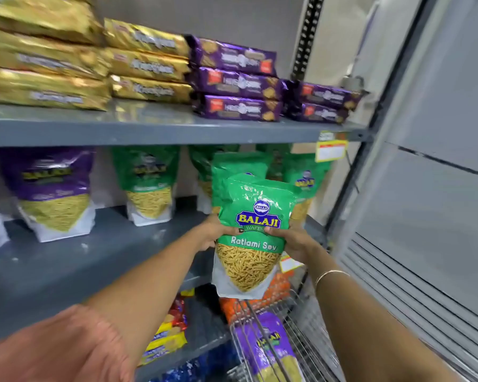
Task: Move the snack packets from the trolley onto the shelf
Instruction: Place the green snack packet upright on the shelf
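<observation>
A: What can you read, going from the left?

B: The gold packs (47, 59) on the top shelf (149, 130) are too blurred to read. Right of them the purple packs (238, 78) are also blurred. On the middle shelf (66, 260) a purple pouch (53, 194) and a green pouch (149, 183) stand upright; "BALAJI" just shows on each. The held packet (250, 235) is sharp: "BALAJI", "WAFERS" partly covered, and "Ratlami Sev", green on top with a clear window of yellow sev below.

A: Only 1 packet in the hands?

B: A 2nd green packet (238, 166) stands right behind it; I cannot tell whether the hands grip that one too.

A: The fingers?

B: The left hand (213, 232) clamps the packet's left edge, thumb on the front, fingers wrapped behind. The right hand (295, 244) clamps the right edge the same way, thumb (273, 231) pressed by the logo.

A: Arm pose?

B: Both forearms reach forward and up, the left with a pink sleeve (61, 346), the right with a thin bangle (330, 274). The packet hangs upright before the middle shelf's front edge, above the trolley (295, 321), where a purple packet (271, 346) lies.
</observation>
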`<control>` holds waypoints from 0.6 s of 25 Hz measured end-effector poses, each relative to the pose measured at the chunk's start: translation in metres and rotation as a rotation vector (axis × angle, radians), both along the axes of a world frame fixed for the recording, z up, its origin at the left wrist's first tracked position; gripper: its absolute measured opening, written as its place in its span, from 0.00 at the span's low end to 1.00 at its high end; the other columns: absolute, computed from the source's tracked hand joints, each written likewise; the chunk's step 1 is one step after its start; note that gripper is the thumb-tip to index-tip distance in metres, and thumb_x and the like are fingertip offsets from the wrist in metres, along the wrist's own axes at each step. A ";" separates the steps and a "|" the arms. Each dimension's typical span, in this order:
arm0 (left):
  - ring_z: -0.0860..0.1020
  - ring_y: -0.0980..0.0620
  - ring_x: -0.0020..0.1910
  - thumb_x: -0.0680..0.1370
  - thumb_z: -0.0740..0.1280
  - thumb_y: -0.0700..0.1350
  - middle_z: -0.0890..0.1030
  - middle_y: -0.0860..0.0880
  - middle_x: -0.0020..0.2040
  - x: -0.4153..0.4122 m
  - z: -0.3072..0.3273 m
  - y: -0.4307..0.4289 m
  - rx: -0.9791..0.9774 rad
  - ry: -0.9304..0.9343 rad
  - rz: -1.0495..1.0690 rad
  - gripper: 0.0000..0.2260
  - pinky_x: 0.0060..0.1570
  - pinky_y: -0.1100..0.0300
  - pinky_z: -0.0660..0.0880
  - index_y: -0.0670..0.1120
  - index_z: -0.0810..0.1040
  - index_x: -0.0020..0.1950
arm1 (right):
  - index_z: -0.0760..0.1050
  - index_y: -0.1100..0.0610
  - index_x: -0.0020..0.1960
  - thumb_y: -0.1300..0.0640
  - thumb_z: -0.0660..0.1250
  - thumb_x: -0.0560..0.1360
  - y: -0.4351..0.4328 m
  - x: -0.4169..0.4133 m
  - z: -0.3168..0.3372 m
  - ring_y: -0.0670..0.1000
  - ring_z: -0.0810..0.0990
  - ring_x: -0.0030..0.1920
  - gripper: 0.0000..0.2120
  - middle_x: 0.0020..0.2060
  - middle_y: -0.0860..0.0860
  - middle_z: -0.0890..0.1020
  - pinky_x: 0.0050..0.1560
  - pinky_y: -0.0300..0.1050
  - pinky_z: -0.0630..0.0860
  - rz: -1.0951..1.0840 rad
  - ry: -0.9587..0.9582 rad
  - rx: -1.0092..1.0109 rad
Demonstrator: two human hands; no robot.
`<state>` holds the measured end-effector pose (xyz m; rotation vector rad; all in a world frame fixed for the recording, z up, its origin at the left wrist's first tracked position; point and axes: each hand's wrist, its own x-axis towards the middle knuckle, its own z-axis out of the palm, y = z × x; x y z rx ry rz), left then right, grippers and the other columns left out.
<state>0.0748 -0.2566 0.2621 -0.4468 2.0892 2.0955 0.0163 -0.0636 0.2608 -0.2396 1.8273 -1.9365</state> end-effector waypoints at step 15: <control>0.71 0.40 0.66 0.69 0.75 0.45 0.71 0.37 0.67 0.057 -0.027 -0.136 -0.379 0.087 0.812 0.33 0.66 0.47 0.69 0.36 0.65 0.69 | 0.72 0.68 0.60 0.69 0.72 0.68 -0.196 -0.001 -0.004 0.58 0.79 0.56 0.22 0.58 0.62 0.79 0.50 0.43 0.80 0.174 0.233 0.144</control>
